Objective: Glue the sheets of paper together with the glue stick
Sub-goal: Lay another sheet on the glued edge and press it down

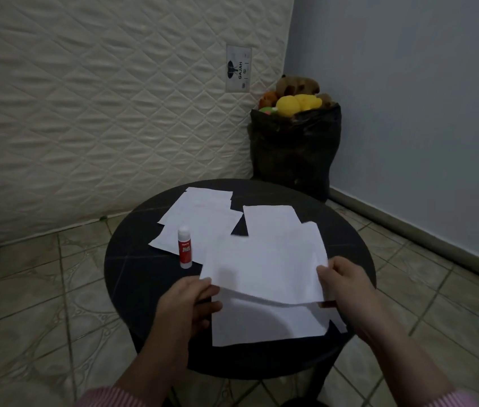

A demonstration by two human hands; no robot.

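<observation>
Left hand (188, 304): thumb and fingers pinch the near-left corner of the top sheet (264, 268). Right hand (347, 286): fingers pinch the same sheet at its right edge, thumb on top. The 2-sided hold keeps the sheet flat and raised, probably so it can be squared up over the lower sheet (270, 324) before it is laid down; whether glue is already on either face cannot be told.

Lower sheet: 1, flat on the table (132, 277) at the near edge, just under the held sheet, placed where both hands reach it.

Glue stick (184, 248): 1, upright, white cap on, red label, standing at the near-left edge of the stack (200, 221). It is near the left hand but untouched, parked within reach, apparently for the next gluing pass.

Stack: overlapping loose sheets at the far left of the table, fanned; the count cannot be told. 1 further sheet (270, 218) lies far right, partly hidden by the held sheet.

Table: 1, round, dark.

Background: 1 quilted mattress (100, 113) leaning upright, 1 dark bag (294, 151) filled with soft toys in the corner.

Sleeves: 2, pink striped.
</observation>
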